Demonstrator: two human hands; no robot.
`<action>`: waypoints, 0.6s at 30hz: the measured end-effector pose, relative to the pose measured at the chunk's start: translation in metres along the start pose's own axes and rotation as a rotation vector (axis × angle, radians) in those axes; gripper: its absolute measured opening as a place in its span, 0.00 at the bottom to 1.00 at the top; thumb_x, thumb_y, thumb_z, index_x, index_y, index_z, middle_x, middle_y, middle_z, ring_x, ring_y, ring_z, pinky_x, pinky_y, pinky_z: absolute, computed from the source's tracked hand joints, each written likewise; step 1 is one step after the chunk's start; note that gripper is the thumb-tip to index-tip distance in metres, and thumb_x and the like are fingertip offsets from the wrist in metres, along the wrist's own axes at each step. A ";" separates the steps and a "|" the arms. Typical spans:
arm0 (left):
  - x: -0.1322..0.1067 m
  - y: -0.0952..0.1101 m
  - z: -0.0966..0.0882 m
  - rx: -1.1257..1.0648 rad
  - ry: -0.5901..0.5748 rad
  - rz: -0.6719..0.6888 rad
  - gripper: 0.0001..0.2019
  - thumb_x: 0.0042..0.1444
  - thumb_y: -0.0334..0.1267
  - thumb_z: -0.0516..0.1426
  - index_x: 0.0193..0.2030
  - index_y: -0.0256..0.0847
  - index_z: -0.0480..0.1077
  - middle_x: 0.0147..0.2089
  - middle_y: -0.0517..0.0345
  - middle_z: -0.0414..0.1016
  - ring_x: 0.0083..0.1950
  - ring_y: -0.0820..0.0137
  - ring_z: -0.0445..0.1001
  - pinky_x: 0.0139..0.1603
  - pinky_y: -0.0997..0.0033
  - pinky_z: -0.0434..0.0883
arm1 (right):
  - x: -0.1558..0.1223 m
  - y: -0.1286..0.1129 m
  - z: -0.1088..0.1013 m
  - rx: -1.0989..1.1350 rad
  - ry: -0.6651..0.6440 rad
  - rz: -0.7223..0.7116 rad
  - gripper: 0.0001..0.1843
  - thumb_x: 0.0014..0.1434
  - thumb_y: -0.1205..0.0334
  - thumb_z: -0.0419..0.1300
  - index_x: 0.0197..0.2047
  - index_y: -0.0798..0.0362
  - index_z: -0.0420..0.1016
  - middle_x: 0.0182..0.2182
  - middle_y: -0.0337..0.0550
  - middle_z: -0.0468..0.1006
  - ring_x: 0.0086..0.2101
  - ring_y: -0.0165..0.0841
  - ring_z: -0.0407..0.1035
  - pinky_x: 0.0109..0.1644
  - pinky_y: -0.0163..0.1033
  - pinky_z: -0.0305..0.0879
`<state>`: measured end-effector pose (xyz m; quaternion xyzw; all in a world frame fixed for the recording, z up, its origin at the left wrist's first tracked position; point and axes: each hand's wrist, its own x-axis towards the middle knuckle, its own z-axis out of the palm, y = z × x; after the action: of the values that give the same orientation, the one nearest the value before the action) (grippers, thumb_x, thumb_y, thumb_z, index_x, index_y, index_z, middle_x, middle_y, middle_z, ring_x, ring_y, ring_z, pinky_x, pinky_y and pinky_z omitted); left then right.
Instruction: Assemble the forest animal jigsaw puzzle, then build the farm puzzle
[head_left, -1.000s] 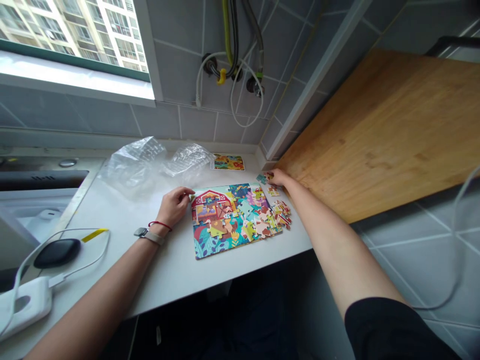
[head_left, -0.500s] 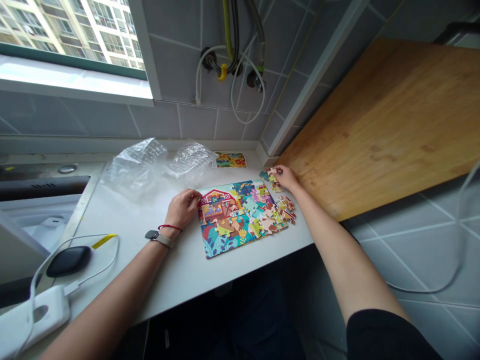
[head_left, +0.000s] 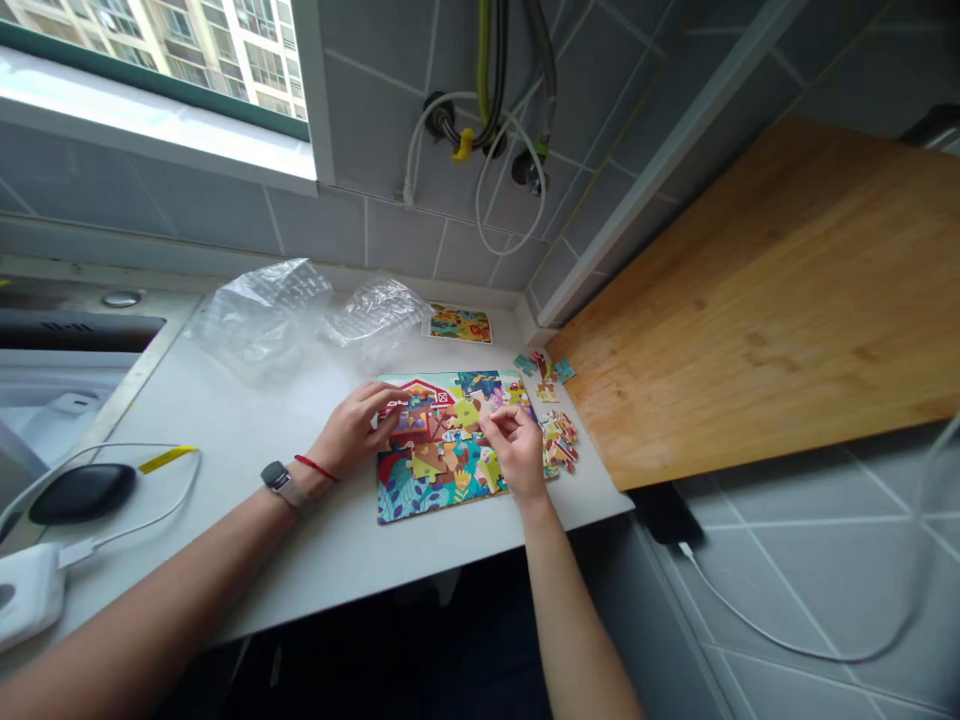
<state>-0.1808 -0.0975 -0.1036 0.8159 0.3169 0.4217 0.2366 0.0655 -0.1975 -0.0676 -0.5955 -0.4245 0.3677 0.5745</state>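
A colourful jigsaw puzzle (head_left: 427,495) with a red barn lies on the white counter in front of me. My right hand (head_left: 517,450) is over its middle, thumb and fingers pinching a yellow-green puzzle piece (head_left: 467,413). At the puzzle's left side, my left hand (head_left: 358,425) has its fingers stretched over the barn part, with nothing seen in them. Loose puzzle pieces (head_left: 560,440) are heaped at the right edge. More loose pieces (head_left: 546,378) lie farther back, near the wooden board.
Clear plastic bags (head_left: 262,305) and a small picture card (head_left: 460,323) lie behind the puzzle. A wooden board (head_left: 750,300) leans at the right. On the left are a sink (head_left: 75,375), a black case (head_left: 84,492) and a white power strip (head_left: 30,590) with cables.
My right hand has come from the loose pieces at the back right to the puzzle's middle, bringing a piece. My left hand's fingers have stretched out over the barn. The view has shifted slightly.
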 end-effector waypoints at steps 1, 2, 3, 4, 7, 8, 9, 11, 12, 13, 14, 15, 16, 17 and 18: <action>-0.002 0.006 0.003 -0.017 -0.025 0.022 0.10 0.68 0.40 0.56 0.50 0.46 0.78 0.49 0.50 0.82 0.49 0.59 0.79 0.52 0.59 0.76 | -0.010 0.001 0.003 -0.008 0.019 0.004 0.19 0.55 0.44 0.72 0.35 0.45 0.71 0.30 0.37 0.79 0.31 0.37 0.78 0.33 0.43 0.81; -0.004 0.012 0.006 -0.035 -0.053 0.043 0.10 0.68 0.40 0.57 0.52 0.46 0.77 0.49 0.50 0.82 0.50 0.58 0.79 0.53 0.59 0.75 | -0.020 0.002 0.005 -0.023 0.035 0.011 0.17 0.56 0.44 0.71 0.36 0.45 0.73 0.31 0.39 0.80 0.31 0.38 0.78 0.34 0.43 0.81; -0.006 0.018 0.010 -0.053 -0.084 0.064 0.10 0.69 0.39 0.57 0.53 0.46 0.76 0.50 0.49 0.82 0.51 0.58 0.79 0.53 0.58 0.75 | -0.030 0.004 0.005 -0.043 0.060 0.010 0.16 0.58 0.44 0.70 0.38 0.45 0.74 0.32 0.40 0.81 0.31 0.38 0.78 0.35 0.44 0.81; -0.009 0.023 0.014 -0.070 -0.112 0.085 0.10 0.69 0.39 0.57 0.54 0.46 0.76 0.50 0.49 0.82 0.52 0.58 0.79 0.54 0.57 0.75 | -0.041 0.007 0.004 -0.064 0.083 0.006 0.15 0.59 0.44 0.69 0.39 0.45 0.76 0.34 0.41 0.82 0.32 0.38 0.79 0.36 0.45 0.81; -0.019 0.035 0.021 -0.103 -0.147 0.124 0.10 0.69 0.34 0.56 0.54 0.46 0.74 0.50 0.49 0.82 0.54 0.58 0.78 0.56 0.55 0.75 | -0.069 0.019 -0.005 -0.122 0.126 -0.005 0.13 0.62 0.46 0.67 0.43 0.45 0.81 0.40 0.46 0.84 0.39 0.42 0.80 0.42 0.48 0.81; -0.022 0.037 0.022 -0.111 -0.145 0.130 0.11 0.69 0.33 0.55 0.54 0.46 0.74 0.50 0.49 0.81 0.55 0.58 0.77 0.56 0.55 0.75 | -0.077 0.024 -0.009 -0.136 0.139 -0.004 0.13 0.63 0.47 0.66 0.45 0.44 0.83 0.41 0.46 0.85 0.41 0.43 0.81 0.44 0.49 0.81; -0.025 0.039 0.022 -0.118 -0.136 0.131 0.12 0.69 0.31 0.55 0.54 0.46 0.74 0.51 0.49 0.81 0.55 0.59 0.77 0.57 0.54 0.75 | -0.083 0.028 -0.012 -0.146 0.142 0.002 0.12 0.63 0.47 0.66 0.45 0.43 0.84 0.42 0.47 0.85 0.42 0.45 0.81 0.45 0.50 0.81; -0.031 0.040 0.018 -0.133 -0.110 0.116 0.14 0.68 0.28 0.54 0.54 0.47 0.73 0.51 0.50 0.81 0.55 0.59 0.77 0.58 0.54 0.75 | -0.090 0.036 -0.017 -0.146 0.147 0.016 0.13 0.64 0.47 0.65 0.46 0.42 0.85 0.44 0.47 0.86 0.44 0.46 0.81 0.46 0.52 0.81; -0.034 0.041 0.015 -0.139 -0.097 0.105 0.14 0.68 0.28 0.53 0.54 0.47 0.74 0.50 0.50 0.81 0.55 0.59 0.77 0.58 0.55 0.75 | -0.091 0.038 -0.018 -0.140 0.145 0.025 0.13 0.64 0.47 0.65 0.47 0.42 0.85 0.44 0.47 0.86 0.44 0.47 0.82 0.46 0.52 0.81; -0.037 0.041 0.012 -0.143 -0.086 0.091 0.14 0.68 0.28 0.53 0.53 0.47 0.74 0.50 0.50 0.81 0.55 0.59 0.77 0.57 0.55 0.76 | -0.091 0.040 -0.018 -0.133 0.141 0.037 0.14 0.64 0.47 0.65 0.47 0.42 0.86 0.45 0.47 0.87 0.43 0.47 0.82 0.46 0.52 0.81; -0.039 0.041 0.008 -0.147 -0.078 0.078 0.14 0.68 0.28 0.53 0.53 0.47 0.74 0.49 0.50 0.81 0.54 0.59 0.78 0.56 0.55 0.76 | -0.090 0.040 -0.018 -0.128 0.138 0.048 0.15 0.64 0.46 0.65 0.48 0.43 0.86 0.45 0.48 0.87 0.43 0.47 0.82 0.45 0.52 0.82; -0.040 0.041 0.005 -0.151 -0.075 0.067 0.14 0.68 0.28 0.53 0.52 0.48 0.74 0.49 0.51 0.81 0.53 0.59 0.78 0.55 0.55 0.76 | -0.088 0.040 -0.017 -0.127 0.134 0.057 0.16 0.64 0.46 0.65 0.48 0.43 0.86 0.45 0.48 0.87 0.42 0.47 0.82 0.44 0.52 0.82; -0.042 0.040 0.003 -0.156 -0.075 0.057 0.14 0.68 0.28 0.53 0.52 0.48 0.74 0.48 0.51 0.81 0.52 0.59 0.78 0.54 0.56 0.77 | -0.087 0.040 -0.016 -0.131 0.130 0.063 0.16 0.64 0.46 0.65 0.49 0.44 0.86 0.44 0.48 0.87 0.41 0.46 0.83 0.43 0.51 0.82; -0.042 0.040 0.001 -0.162 -0.075 0.048 0.13 0.68 0.28 0.53 0.51 0.48 0.75 0.47 0.51 0.81 0.51 0.60 0.78 0.53 0.56 0.77 | -0.085 0.040 -0.016 -0.140 0.122 0.065 0.16 0.64 0.47 0.65 0.49 0.44 0.86 0.44 0.48 0.87 0.40 0.46 0.83 0.42 0.50 0.82; -0.043 0.039 -0.001 -0.170 -0.076 0.038 0.12 0.68 0.29 0.54 0.50 0.48 0.75 0.47 0.51 0.81 0.51 0.60 0.78 0.52 0.57 0.77 | -0.085 0.039 -0.015 -0.153 0.112 0.062 0.15 0.64 0.48 0.65 0.49 0.44 0.86 0.44 0.48 0.87 0.40 0.45 0.83 0.41 0.49 0.82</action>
<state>-0.1880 -0.1548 -0.1004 0.8142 0.2552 0.4204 0.3086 0.0513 -0.2807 -0.1099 -0.6701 -0.3999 0.3177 0.5387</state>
